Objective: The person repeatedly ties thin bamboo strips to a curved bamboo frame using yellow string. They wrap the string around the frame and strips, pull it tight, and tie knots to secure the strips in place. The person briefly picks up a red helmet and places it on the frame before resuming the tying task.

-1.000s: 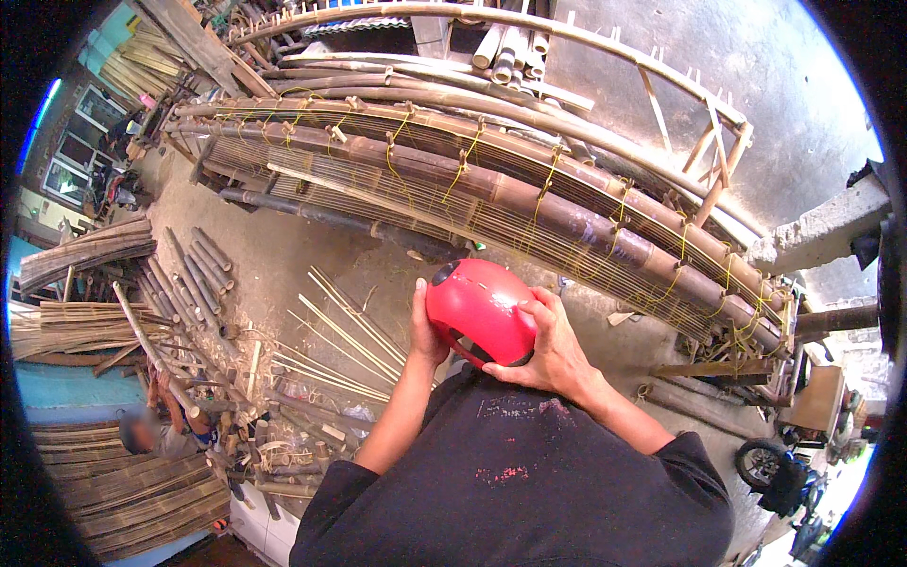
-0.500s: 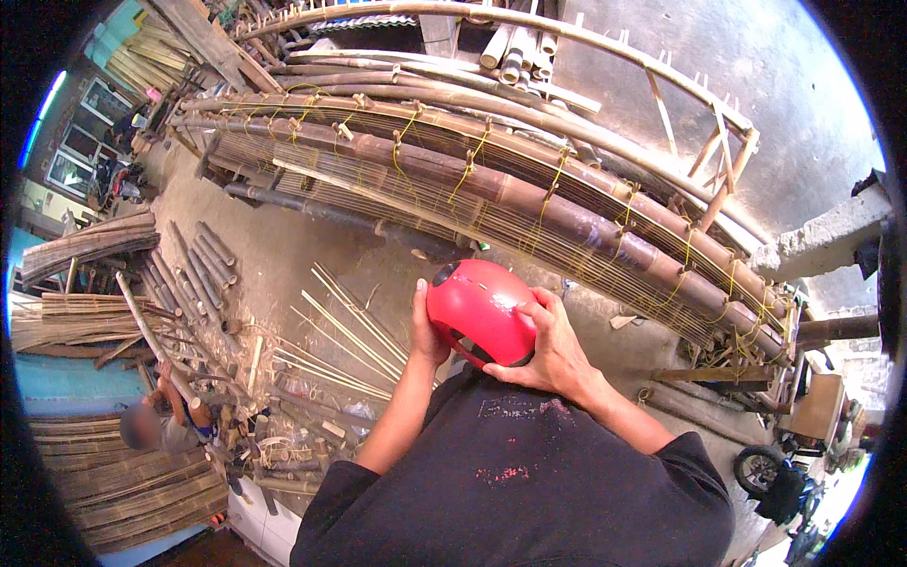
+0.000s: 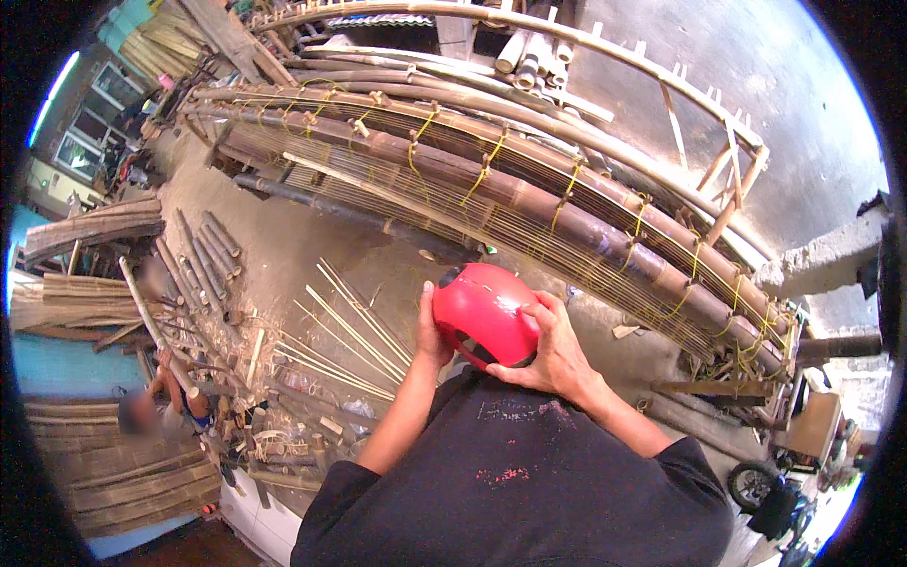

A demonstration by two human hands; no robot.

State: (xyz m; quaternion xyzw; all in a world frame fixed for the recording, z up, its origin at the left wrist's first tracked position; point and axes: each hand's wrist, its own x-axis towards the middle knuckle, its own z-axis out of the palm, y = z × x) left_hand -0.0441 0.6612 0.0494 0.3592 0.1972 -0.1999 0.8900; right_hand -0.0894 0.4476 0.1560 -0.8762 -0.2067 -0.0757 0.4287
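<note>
A glossy red rounded shell (image 3: 484,310) is held close in front of my chest. It has a dark round part at its upper left and a dark opening low on the near side; its kind is not clear. My left hand (image 3: 434,329) presses along its left side, fingers mostly behind it. On the other side my right hand (image 3: 556,350) grips it, with the thumb along the lower edge and the fingers bent over the upper right.
Ahead runs a long rack of dark bamboo poles (image 3: 453,170) tied with yellow cord. Thin pale strips (image 3: 364,326) fan over the floor to the left. Beyond them are cut bamboo tubes (image 3: 203,250) and a seated person (image 3: 175,402). A motorbike wheel (image 3: 753,486) stands at the right.
The view has turned slightly, so the surroundings sit a little differently. Both hands keep their hold on the red shell, which is nearly still.
</note>
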